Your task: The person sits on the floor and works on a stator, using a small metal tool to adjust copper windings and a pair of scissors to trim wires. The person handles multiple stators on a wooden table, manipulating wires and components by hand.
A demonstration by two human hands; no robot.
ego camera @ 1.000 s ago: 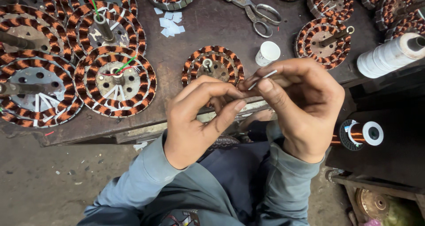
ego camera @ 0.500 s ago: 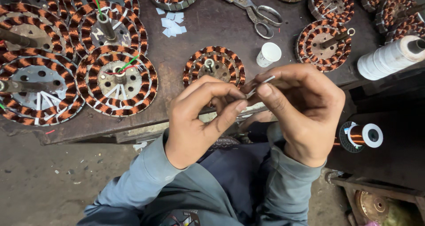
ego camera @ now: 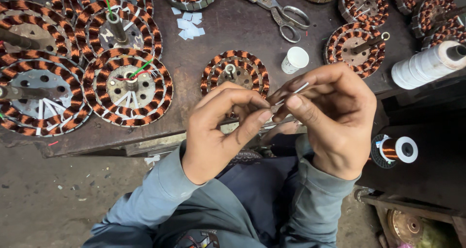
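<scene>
My left hand [ego camera: 221, 129] and my right hand [ego camera: 332, 119] meet above my lap at the front edge of the dark workbench [ego camera: 228, 32]. Between their fingertips they pinch a thin white sleeve or wire [ego camera: 295, 91], with the right thumb and forefinger closed on its upper end and the left thumb and forefinger on the lower part. Just beyond the hands lies a round copper-wound stator [ego camera: 235, 72] on the bench.
Several more copper-wound stators [ego camera: 127, 85] cover the bench's left and far right. Scissors [ego camera: 279, 10], white paper scraps [ego camera: 188, 27] and a small white cup [ego camera: 294, 59] lie behind. A white thread cone [ego camera: 427, 63] and a copper wire spool [ego camera: 394, 150] sit at right.
Both hands stay pinched on the thin white piece, shifting only slightly. The view has moved a little.
</scene>
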